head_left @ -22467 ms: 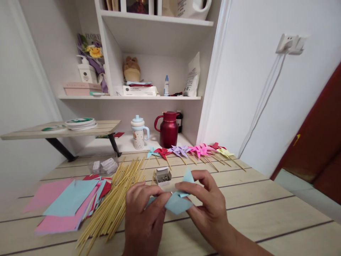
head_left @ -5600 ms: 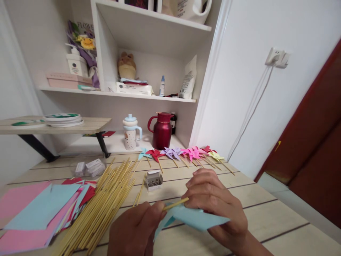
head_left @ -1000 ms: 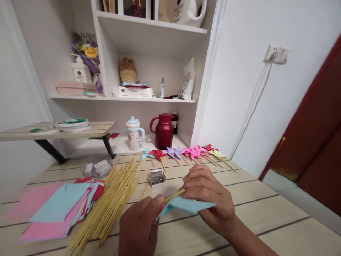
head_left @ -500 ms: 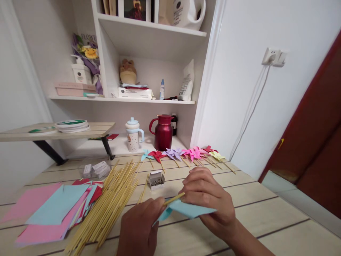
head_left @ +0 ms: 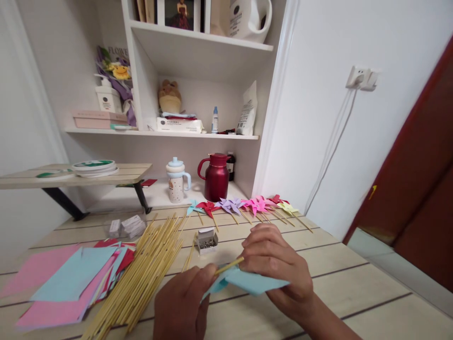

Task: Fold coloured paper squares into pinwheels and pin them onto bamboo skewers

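Observation:
My right hand (head_left: 276, 269) grips a folded light-blue paper pinwheel (head_left: 251, 282) just above the wooden table (head_left: 354, 288). A thin bamboo stick (head_left: 229, 266) lies across the pinwheel's top. My left hand (head_left: 182, 302) pinches the near end of that stick, its fingertips touching the paper's left edge. Both hands are low in the view, close together, near the table's front.
A heap of bamboo sticks (head_left: 145, 274) and coloured paper sheets (head_left: 67, 283) lie to the left. A small box of pins (head_left: 207, 240) sits ahead of my hands. Finished pinwheels (head_left: 244, 207) line the table's far edge, with a red jug (head_left: 215, 177) and a cup (head_left: 176, 181) behind.
My hands hold the same grip on the pinwheel and stick. The view has drifted slightly; the paper sits a little lower and flatter.

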Tool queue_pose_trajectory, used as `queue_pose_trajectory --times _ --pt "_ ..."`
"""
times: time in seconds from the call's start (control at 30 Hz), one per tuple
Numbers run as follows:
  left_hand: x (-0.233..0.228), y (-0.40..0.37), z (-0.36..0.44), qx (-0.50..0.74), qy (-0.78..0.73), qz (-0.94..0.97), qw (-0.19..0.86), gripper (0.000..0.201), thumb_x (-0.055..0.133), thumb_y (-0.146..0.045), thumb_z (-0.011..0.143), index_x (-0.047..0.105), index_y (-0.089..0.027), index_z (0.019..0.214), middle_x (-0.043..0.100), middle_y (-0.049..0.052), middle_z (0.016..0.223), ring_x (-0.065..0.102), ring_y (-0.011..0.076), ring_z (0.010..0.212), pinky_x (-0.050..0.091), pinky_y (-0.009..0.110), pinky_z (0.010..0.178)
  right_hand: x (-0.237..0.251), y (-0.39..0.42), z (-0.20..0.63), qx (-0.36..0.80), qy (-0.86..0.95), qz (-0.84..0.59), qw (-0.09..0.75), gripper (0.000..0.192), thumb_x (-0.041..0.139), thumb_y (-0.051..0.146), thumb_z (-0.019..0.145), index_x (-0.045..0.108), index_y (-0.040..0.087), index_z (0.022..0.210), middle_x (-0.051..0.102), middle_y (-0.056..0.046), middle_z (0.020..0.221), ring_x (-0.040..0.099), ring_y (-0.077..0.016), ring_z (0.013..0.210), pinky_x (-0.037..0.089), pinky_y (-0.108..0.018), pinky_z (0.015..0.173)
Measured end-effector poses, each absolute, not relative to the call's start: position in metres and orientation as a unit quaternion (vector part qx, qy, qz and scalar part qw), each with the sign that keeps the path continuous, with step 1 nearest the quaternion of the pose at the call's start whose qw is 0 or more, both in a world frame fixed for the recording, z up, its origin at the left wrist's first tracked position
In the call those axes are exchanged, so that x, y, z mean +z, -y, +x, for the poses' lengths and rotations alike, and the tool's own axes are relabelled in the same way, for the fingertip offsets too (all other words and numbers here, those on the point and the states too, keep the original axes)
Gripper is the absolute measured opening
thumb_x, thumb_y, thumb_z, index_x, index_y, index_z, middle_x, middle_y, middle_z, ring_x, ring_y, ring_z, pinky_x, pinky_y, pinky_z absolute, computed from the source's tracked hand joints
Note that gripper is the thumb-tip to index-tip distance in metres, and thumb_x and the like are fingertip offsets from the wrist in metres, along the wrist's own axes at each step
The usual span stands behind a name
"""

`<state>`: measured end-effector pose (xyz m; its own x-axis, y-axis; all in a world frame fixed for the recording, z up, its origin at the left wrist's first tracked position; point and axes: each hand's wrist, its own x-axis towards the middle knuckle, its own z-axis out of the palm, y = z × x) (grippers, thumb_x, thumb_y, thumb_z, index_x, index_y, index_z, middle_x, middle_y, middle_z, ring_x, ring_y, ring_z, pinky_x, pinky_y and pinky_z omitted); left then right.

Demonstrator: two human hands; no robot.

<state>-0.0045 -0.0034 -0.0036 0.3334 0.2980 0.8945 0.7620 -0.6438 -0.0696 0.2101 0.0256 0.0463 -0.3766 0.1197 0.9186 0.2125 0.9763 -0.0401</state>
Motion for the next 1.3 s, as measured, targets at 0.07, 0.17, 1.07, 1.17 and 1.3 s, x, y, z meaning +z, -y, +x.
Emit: queue_pose_trajectory --times 0.07,0.17,1.07,1.17,1.3 --pt "-0.004 0.004 -0.005 -0.461 0.353 -0.777 0.242 0.022 0.041 -0.024 0.096 0.06 -0.017 0.105 0.074 0.004 0.075 0.072 0.0154 0.064 0.056 0.022 0.055 0.047 -0.025 0.209 -0.039 0.828 -0.099 0.551 0.02 0.051 0.019 0.094 0.069 0.019 0.101 0.072 -0.007 0.083 0.063 -0.0232 0.084 0.049 -0.045 0.077" --pt "-0.006 0.004 -0.004 -0.461 0.359 -0.772 0.25 0.022 0.042 -0.024 0.096 0.06 -0.017 0.107 0.075 0.004 0.077 0.072 0.016 0.065 0.056 0.023 0.055 0.047 -0.025 0.209 -0.038 0.827 -0.094 0.552 0.019 0.051 0.018 0.093 0.069 0.018 0.1 0.072 -0.007 0.083 0.062 -0.023 0.083 0.048 -0.044 0.077" --pt "0.012 0.009 0.007 -0.503 0.333 -0.752 0.266 0.023 0.036 -0.023 0.098 0.058 -0.017 0.097 0.074 0.003 0.068 0.071 0.0141 0.057 0.054 0.021 0.05 0.049 -0.023 0.207 -0.051 0.817 -0.115 0.563 0.018 0.052 0.018 0.093 0.069 0.02 0.095 0.071 -0.006 0.077 0.064 -0.023 0.082 0.051 -0.044 0.076" --pt "0.013 0.008 0.008 -0.491 0.335 -0.758 0.268 0.023 0.036 -0.023 0.098 0.058 -0.017 0.098 0.075 0.003 0.069 0.071 0.014 0.057 0.055 0.021 0.051 0.047 -0.023 0.208 -0.046 0.82 -0.114 0.56 0.017 0.054 0.016 0.091 0.069 0.019 0.096 0.071 -0.007 0.079 0.064 -0.0233 0.083 0.051 -0.044 0.076" --pt "0.012 0.009 0.008 -0.51 0.334 -0.745 0.27 0.021 0.037 -0.025 0.098 0.058 -0.018 0.097 0.074 0.002 0.068 0.071 0.0135 0.056 0.055 0.02 0.051 0.046 -0.024 0.208 -0.04 0.819 -0.116 0.561 0.017 0.053 0.017 0.091 0.069 0.02 0.096 0.072 -0.007 0.08 0.065 -0.0229 0.083 0.051 -0.044 0.076"
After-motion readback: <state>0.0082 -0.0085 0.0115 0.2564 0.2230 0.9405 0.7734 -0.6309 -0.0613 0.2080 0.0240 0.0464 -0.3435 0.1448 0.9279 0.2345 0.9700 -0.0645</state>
